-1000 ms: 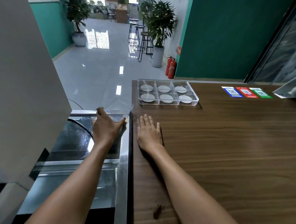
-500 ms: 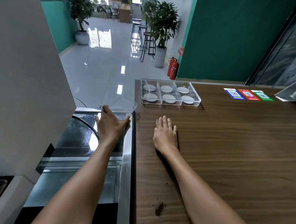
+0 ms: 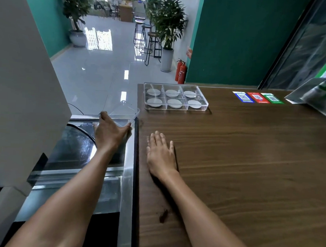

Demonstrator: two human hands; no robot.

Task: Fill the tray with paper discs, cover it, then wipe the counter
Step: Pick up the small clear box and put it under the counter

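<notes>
left hand [image 3: 110,133] grips clear lid [image 3: 125,112] at frame center-left; right hand [image 3: 161,155] flat, fingers straight, on counter [image 3: 251,156]; tray [image 3: 175,97] w/ six discs above.

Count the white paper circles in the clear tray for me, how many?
6: one paper disc in each compartment of the tray, three in the far row and three in the near row. None looks hidden.
</notes>
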